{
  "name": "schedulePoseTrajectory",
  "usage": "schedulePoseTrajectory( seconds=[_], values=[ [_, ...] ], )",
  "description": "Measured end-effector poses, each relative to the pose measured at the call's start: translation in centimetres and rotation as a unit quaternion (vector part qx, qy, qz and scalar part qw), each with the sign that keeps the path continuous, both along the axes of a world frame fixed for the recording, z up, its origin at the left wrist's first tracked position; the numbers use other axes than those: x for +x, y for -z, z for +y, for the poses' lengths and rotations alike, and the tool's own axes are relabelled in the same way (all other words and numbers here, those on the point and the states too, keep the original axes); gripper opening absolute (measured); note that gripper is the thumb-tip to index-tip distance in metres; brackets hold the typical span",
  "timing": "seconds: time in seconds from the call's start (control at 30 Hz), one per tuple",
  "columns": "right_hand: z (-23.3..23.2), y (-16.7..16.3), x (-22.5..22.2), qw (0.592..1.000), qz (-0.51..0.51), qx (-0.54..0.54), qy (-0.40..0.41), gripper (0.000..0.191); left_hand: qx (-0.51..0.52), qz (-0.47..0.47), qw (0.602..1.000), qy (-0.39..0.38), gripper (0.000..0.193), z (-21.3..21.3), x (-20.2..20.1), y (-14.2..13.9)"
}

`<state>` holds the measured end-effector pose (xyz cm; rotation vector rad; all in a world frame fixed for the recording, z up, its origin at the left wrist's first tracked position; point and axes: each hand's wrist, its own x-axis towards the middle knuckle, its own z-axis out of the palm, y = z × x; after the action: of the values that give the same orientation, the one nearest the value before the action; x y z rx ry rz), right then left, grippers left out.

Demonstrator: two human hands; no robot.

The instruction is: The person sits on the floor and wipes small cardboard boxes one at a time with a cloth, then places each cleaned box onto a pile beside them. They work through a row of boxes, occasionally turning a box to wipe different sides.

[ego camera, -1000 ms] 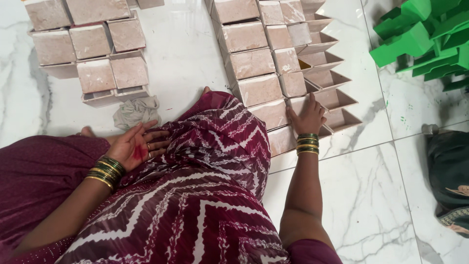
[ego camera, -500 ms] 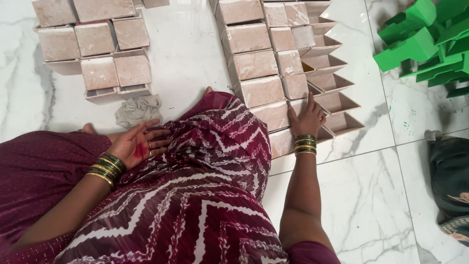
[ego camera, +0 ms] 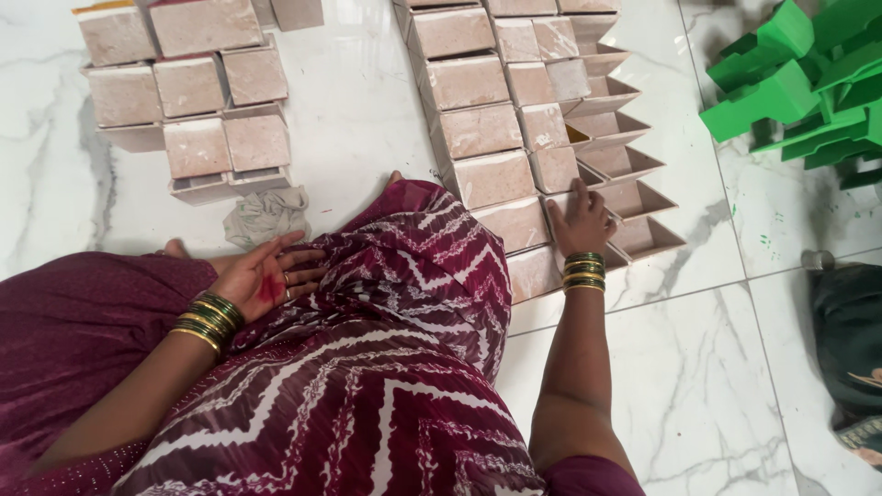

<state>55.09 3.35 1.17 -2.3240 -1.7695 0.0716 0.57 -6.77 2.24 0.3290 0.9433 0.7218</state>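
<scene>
On the marble floor (ego camera: 707,386) two groups of filled pinkish box moulds (ego camera: 478,129) run away from the person, roughly eight left and a dozen right, plus about five empty trays (ego camera: 643,197), just beyond the flat, ungrasping right hand (ego camera: 582,220); the left hand (ego camera: 262,280) rests open, empty.

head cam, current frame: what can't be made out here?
- Right hand fingertips: the hand's own back hides what they touch among the tan boxes.
- Green moulded pieces: cut off by the right edge.
- Dark bag: cut off by the right edge.
- Left hand: red palm mark unidentifiable.
</scene>
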Motion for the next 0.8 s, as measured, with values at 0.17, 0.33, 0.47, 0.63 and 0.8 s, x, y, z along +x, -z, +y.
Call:
schedulePoseTrajectory(
  seconds=[0.17,0.33,0.47,0.63,0.8],
  values=[
    [1.6,-0.5,1.1,0.997,0.022,0.073,-0.018,0.081,0.004,-0.007,1.0,-0.009,0.062,0.0,0.7,0.0],
    [2.5,-1.0,-0.1,0.999,-0.009,-0.02,-0.037,0.085,0.003,-0.011,1.0,-0.006,0.062,0.0,0.8,0.1],
    [2.7,-1.5,-0.6,0.998,-0.004,-0.041,-0.055,0.086,0.012,-0.026,1.0,-0.007,0.063,-0.1,0.5,0.3],
    [1.5,-1.0,2.5,0.983,0.086,0.162,-0.016,0.056,0.014,-0.019,1.0,0.0,0.065,0.0,0.4,0.7],
    [-3.0,0.6,5.5,0.925,0.112,0.311,0.185,0.048,0.015,-0.022,1.0,-0.001,0.066,0.2,0.3,0.9]
  ],
)
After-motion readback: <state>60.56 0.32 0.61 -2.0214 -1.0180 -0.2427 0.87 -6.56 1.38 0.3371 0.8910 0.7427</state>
